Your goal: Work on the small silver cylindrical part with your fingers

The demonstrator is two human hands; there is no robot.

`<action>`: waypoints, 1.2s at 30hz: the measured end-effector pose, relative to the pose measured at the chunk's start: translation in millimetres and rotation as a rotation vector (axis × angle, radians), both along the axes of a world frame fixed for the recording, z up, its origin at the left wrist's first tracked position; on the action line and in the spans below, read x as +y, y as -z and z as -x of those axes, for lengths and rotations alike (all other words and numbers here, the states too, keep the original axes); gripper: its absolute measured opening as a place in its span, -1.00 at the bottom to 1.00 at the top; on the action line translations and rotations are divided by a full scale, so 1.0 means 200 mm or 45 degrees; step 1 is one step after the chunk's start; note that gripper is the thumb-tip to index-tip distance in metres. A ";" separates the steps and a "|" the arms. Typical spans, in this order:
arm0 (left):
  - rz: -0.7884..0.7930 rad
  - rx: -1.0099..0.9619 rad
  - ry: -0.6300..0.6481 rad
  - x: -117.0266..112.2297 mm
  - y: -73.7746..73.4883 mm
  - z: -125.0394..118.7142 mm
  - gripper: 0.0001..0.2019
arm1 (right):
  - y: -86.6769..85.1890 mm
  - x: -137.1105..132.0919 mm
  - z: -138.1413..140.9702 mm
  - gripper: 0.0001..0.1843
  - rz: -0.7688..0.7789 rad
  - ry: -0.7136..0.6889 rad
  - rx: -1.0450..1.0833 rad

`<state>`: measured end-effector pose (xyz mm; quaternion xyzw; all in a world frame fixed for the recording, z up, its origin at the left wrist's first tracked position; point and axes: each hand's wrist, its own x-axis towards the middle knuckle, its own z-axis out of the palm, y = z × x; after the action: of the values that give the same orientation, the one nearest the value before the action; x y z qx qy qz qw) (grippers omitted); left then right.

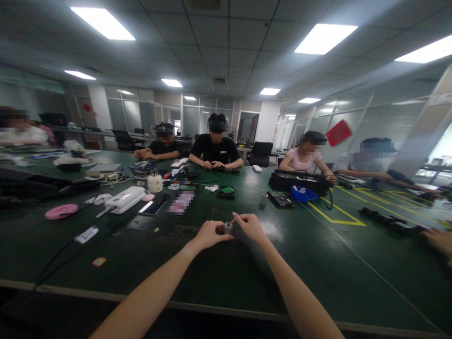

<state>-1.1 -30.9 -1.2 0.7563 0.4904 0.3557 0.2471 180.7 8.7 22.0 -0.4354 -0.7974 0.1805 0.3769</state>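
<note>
In the head view, my left hand grips a small silvery metal cylinder between thumb and fingers, just above the green table. The cylinder stands roughly upright, with its top end facing me. My right hand is at the cylinder's upper right edge, fingertips drawn together in a pinch. Anything between those fingertips is too small to make out. A similar small cylinder stands farther back on the table, beside a black hard drive.
A blue tray sits right of the hard drive. A small green circuit board, a phone, a white power strip and a pink disc lie on the table. Several people sit around it; another person's hand shows at right.
</note>
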 end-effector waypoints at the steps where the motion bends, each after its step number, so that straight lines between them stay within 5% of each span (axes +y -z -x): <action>1: -0.005 0.007 -0.004 0.00 0.00 0.00 -0.64 | 0.00 0.00 0.00 -0.39 0.001 -0.005 -0.002; 36: 0.005 -0.053 0.033 0.00 -0.01 -0.01 -0.67 | 0.01 0.01 0.00 -0.35 0.054 -0.030 0.108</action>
<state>1.1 -31.7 -0.1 0.7545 0.4760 0.3671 0.2633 180.2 11.6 19.8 -0.4259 -0.7817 0.2200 0.3989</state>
